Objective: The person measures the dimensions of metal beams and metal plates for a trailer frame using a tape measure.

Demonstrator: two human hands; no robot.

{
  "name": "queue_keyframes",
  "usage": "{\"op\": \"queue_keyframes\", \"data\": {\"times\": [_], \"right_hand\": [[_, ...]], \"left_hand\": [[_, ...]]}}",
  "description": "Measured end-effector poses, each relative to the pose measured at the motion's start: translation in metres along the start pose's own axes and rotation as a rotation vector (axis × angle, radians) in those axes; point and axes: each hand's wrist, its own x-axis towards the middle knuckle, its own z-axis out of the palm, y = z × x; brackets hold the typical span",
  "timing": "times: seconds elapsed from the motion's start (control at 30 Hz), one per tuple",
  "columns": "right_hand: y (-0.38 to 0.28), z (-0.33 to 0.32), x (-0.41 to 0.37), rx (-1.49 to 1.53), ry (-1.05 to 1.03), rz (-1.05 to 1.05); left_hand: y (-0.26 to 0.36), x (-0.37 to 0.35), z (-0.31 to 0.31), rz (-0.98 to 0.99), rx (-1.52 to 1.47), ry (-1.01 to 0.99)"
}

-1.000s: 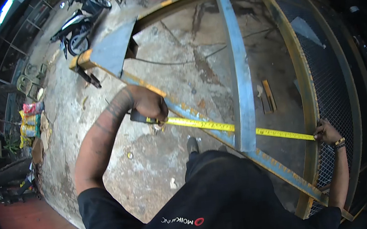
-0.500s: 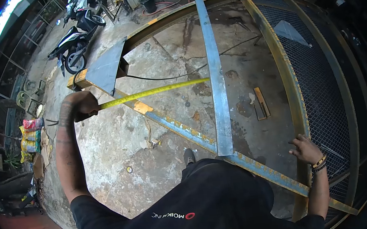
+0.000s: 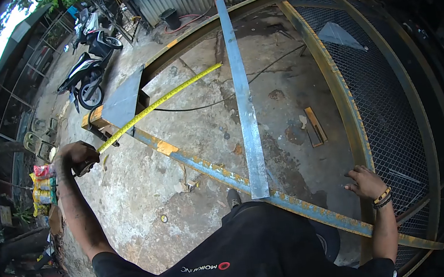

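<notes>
My left hand [image 3: 81, 158] is closed around a tape measure whose case is mostly hidden by the fingers. Its yellow blade [image 3: 165, 98] runs out up and to the right, across a grey triangular plate [image 3: 119, 103], and its free end stops just left of a long grey metal flat bar [image 3: 242, 92]. That bar lies across the steel frame, its near end over a rusty blue-grey beam [image 3: 210, 175] in front of my body. At the right, my right hand [image 3: 366, 182] has its fingers apart over the yellowish side beam [image 3: 333, 79] and holds nothing.
Wire mesh [image 3: 377, 104] fills the frame's right side, with a loose triangular plate [image 3: 339, 36] on it. An orange-edged metal piece [image 3: 316, 126] lies on the concrete floor inside the frame. Motorbikes [image 3: 89, 82], a black bucket [image 3: 169, 19] and colourful bags [image 3: 45, 186] stand farther off.
My left hand has moved left and down with the tape measure. The blade's end has come away from the flat bar and now points higher. My right hand stays by the side beam.
</notes>
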Motion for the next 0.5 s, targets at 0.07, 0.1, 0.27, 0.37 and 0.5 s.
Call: {"op": "queue_keyframes", "data": {"times": [0.07, 0.1, 0.27, 0.37, 0.5], "right_hand": [[0.003, 0.003, -0.001, 0.001, 0.007, 0.002], [0.005, 0.005, -0.001, -0.009, 0.024, 0.001], [-0.008, -0.012, -0.012, -0.003, 0.042, 0.048], [-0.018, -0.019, -0.022, 0.008, 0.128, 0.049], [-0.041, -0.021, -0.042, 0.023, 0.226, 0.075]], "left_hand": [[0.005, 0.004, -0.005, -0.028, -0.029, -0.014], [0.01, 0.005, -0.007, -0.042, -0.029, -0.011], [0.04, 0.015, -0.015, -0.09, -0.031, -0.002], [0.033, 0.037, -0.014, -0.053, -0.104, -0.014], [0.031, 0.055, -0.018, -0.049, -0.155, -0.064]]}}
